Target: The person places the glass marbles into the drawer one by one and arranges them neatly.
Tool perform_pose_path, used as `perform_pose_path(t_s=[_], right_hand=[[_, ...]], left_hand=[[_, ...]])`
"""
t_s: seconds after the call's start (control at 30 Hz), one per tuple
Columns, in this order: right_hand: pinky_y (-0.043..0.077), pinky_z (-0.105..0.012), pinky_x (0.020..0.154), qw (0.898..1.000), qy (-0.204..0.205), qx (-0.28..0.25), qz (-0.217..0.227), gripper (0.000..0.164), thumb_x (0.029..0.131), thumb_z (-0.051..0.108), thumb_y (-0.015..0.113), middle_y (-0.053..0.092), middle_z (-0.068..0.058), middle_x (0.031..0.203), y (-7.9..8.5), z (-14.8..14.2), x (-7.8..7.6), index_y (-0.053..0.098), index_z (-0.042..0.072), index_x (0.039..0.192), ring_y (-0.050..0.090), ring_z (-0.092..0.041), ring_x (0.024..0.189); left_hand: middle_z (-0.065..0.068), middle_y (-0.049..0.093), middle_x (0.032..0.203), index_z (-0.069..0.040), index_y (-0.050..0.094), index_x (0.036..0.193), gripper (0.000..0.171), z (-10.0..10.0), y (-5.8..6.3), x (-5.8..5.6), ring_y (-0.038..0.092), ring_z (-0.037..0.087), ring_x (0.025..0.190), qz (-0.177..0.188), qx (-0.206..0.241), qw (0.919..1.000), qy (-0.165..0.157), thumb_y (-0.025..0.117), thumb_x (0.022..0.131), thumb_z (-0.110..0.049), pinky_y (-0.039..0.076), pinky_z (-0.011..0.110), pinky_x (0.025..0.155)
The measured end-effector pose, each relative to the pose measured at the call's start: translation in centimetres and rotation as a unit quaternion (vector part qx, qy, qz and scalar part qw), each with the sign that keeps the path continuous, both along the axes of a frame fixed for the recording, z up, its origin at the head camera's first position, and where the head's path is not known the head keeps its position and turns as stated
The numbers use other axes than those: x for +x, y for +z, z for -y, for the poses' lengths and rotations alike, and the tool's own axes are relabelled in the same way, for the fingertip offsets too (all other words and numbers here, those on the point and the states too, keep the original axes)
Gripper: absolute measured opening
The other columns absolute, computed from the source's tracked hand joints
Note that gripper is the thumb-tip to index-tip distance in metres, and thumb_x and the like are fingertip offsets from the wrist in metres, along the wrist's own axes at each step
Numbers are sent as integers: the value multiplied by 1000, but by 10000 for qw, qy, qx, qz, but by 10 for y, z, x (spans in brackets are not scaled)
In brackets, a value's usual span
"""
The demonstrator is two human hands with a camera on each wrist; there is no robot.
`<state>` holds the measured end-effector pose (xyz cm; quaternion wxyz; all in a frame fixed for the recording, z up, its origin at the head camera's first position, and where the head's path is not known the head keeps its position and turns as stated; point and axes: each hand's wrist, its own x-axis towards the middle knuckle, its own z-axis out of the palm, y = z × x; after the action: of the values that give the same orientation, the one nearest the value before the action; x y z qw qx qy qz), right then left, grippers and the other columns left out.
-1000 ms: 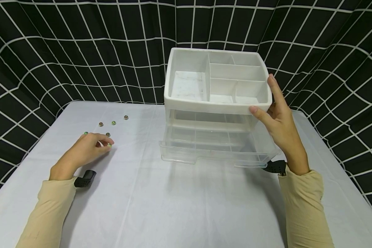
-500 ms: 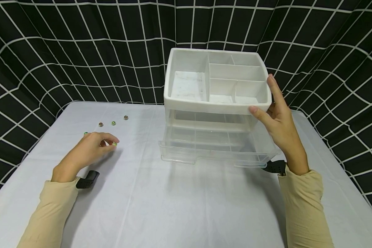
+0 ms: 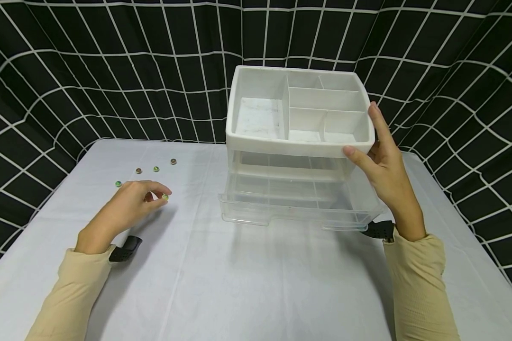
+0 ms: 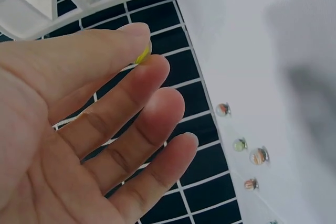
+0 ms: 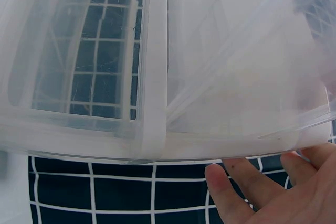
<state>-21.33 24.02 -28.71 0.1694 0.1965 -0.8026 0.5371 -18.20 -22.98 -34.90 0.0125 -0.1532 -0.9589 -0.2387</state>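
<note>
Between the thumb and index finger of my left hand (image 3: 130,201), a glass marble (image 3: 165,197) with yellow-green colouring is pinched above the table. The left wrist view shows only a sliver of that marble (image 4: 143,54), the other fingers loosely bent below it. My right hand (image 3: 381,166) grips the right front corner of a white desktop drawer organizer (image 3: 298,148), thumb on the front rim and fingers along the side. In the right wrist view, its fingertips (image 5: 216,174) lie at the organizer's edge. Below the divided top, a clear drawer (image 3: 298,213) stands pulled out, with nothing visible inside.
Several marbles lie on the white tablecloth (image 3: 213,284) at the left, among them a green marble (image 3: 118,183) near my left knuckles and a brown marble (image 3: 173,161) farthest back. A black curtain with white grid lines (image 3: 153,71) surrounds the table's back and sides.
My left hand has moved right with the pinched marble, away from the others, uncovering more of the green one. The right hand, organizer and drawer have stayed in place.
</note>
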Motion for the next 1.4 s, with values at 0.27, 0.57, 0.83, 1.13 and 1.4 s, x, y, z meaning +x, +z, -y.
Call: perform_pose_path(t_s=[0.27,0.57,0.83,1.13,1.4], right_hand=[[49,-8,90,10000,-20,14,7,83,94,3,64,20,-3,165,0,0,0,18,30,158,55,-14,117],[49,-8,89,10000,-28,17,0,83,94,3,64,20,-2,165,0,0,0,19,30,158,55,-14,117],[49,-11,94,9995,-189,252,-5,82,95,7,64,19,1,165,-1,0,1,17,32,158,54,-20,124],[49,-10,93,9999,-112,131,14,82,95,5,64,17,1,166,-2,0,0,18,31,158,55,-18,122],[49,-11,94,9997,-160,161,19,82,95,5,63,18,2,166,-2,-1,0,18,32,158,55,-23,125]], left_hand=[[5,72,94,-9,75,106,16,-10,-1,1,57,14,77,-494,119,9987,-49,70,90,-9,45,30,69],[5,74,102,-10,75,105,15,-19,-1,3,60,15,80,-720,257,9970,-133,70,91,-11,47,33,74],[6,74,104,-7,74,106,16,-24,1,7,64,19,84,-931,360,9949,-149,69,91,-8,50,39,77],[6,75,102,-7,74,105,17,-29,5,11,65,20,82,-1490,533,9870,-265,71,88,-4,52,39,74],[6,75,99,-7,75,103,17,-35,7,12,67,19,79,-1818,680,9802,-386,73,87,-2,55,41,71]])
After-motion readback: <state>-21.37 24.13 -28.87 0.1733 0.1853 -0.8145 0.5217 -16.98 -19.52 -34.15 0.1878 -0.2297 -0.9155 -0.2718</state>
